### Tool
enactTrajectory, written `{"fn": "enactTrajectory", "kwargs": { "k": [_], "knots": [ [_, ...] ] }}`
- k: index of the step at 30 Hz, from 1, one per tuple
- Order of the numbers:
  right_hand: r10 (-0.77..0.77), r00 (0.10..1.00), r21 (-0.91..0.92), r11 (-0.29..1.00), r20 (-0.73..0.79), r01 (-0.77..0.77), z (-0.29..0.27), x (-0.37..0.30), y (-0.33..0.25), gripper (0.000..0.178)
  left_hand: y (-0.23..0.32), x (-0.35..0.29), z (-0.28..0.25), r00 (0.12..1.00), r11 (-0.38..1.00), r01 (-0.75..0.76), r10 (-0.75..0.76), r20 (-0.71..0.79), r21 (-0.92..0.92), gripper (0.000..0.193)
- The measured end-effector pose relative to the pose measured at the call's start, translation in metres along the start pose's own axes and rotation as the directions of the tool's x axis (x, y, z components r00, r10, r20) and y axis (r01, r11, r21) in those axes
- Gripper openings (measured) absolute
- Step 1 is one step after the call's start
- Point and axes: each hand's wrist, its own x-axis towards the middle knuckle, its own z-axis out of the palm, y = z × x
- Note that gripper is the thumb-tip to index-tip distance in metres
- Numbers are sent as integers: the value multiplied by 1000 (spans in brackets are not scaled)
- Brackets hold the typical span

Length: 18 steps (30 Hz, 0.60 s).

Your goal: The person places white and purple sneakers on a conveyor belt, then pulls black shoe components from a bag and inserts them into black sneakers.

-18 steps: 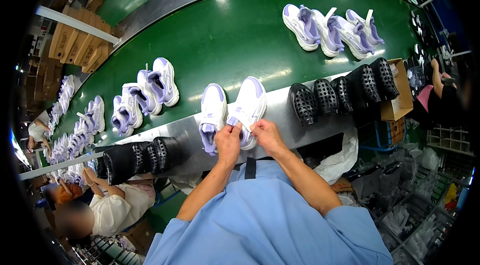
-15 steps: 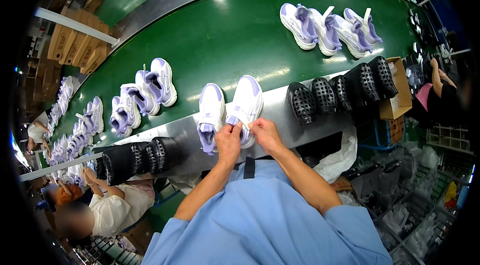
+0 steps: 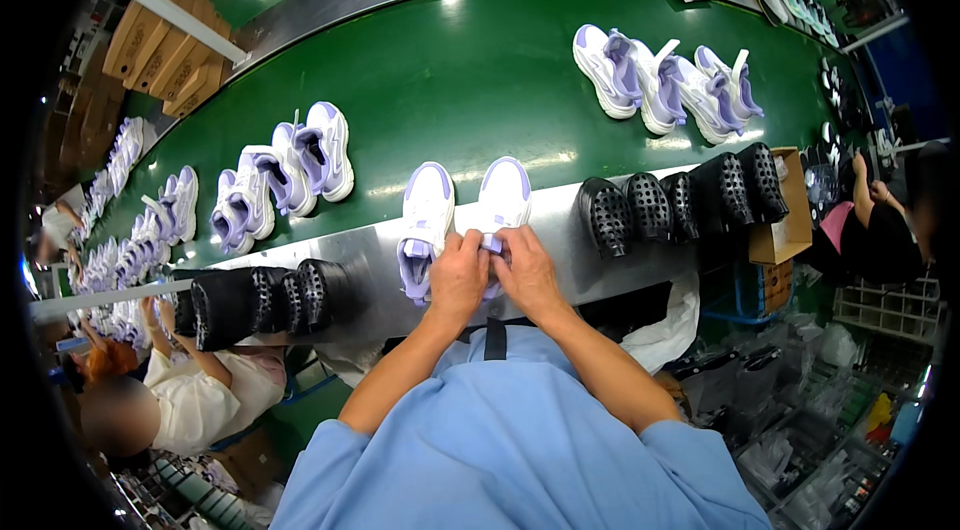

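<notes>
A pair of white and lavender sneakers stands toes-away at the metal edge in front of me. My left hand (image 3: 459, 277) and my right hand (image 3: 527, 273) are both closed on the right-hand sneaker (image 3: 504, 192), with fingertips meeting over its strap and tongue area. The hands hide most of its opening and heel; its toe shows beyond them. Close beside my left hand stands the other sneaker (image 3: 428, 205), its opening toward me and not held.
More sneakers stand on the green belt at left (image 3: 290, 165) and far right (image 3: 655, 95). Black perforated shoe forms flank me on the metal ledge, at left (image 3: 262, 300) and right (image 3: 650, 207), beside a cardboard box (image 3: 792, 220). A co-worker in white (image 3: 205, 400) works at my left.
My hands have drawn closer together over the right-hand sneaker, covering the strap that was in view between them. The whole view has shifted slightly.
</notes>
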Motion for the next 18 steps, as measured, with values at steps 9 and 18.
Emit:
{"fn": "enactTrajectory", "kwargs": {
  "k": [9,18],
  "knots": [
    [418,908,-25,908,-3,-418,25,-18,15,33,-12,-11,8,992,979,102,-114,-59,-176,10],
    [105,994,-348,931,-27,-108,15,-16,-9,21,2,-38,-59,1000,983,25,-24,11,-181,23]
  ]
}}
